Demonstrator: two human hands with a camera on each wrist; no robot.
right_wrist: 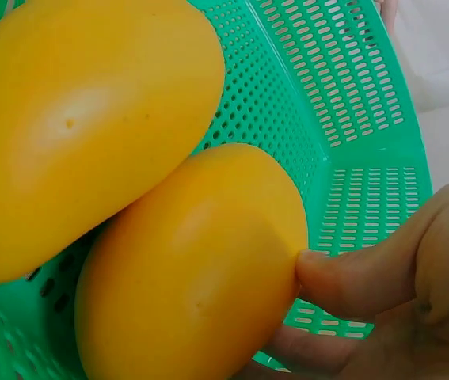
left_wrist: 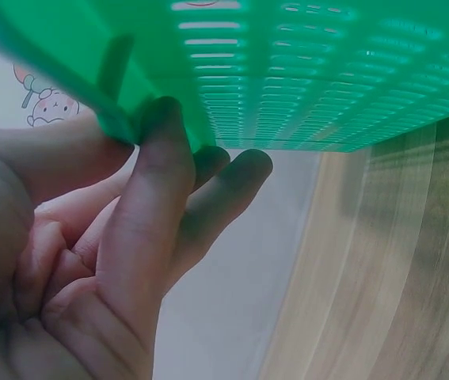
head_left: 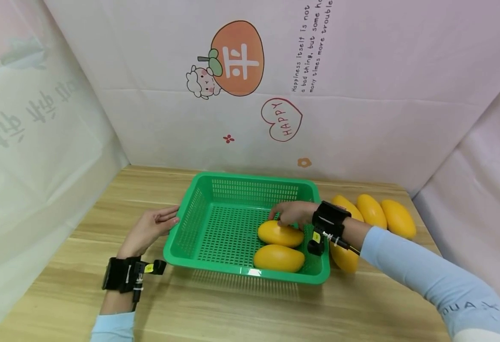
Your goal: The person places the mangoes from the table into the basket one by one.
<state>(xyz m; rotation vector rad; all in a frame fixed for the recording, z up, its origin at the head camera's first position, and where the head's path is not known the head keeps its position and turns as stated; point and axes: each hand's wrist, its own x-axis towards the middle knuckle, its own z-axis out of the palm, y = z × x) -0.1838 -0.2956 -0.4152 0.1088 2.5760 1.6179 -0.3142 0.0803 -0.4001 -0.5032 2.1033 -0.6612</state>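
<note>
A green plastic basket (head_left: 224, 268) with perforated walls stands on the table. Its left rim is pinched between thumb and fingers of my left hand (head_left: 149, 230); the left wrist view shows those fingers (left_wrist: 149, 214) against the rim from outside. Inside the basket, at its right end, two yellow mangoes lie side by side. My right hand (head_left: 294, 213) grips the farther mango (head_left: 280, 235), its thumb (right_wrist: 339, 281) pressing the skin and its other fingers partly hidden behind the fruit. The nearer mango (head_left: 278, 259) lies against the basket's front wall, untouched.
Several more mangoes (head_left: 371, 211) lie on the wooden table (head_left: 215, 313) to the right of the basket, some partly hidden by the right forearm. A printed white cloth (head_left: 155, 128) hangs behind the table, with further cloth at both sides.
</note>
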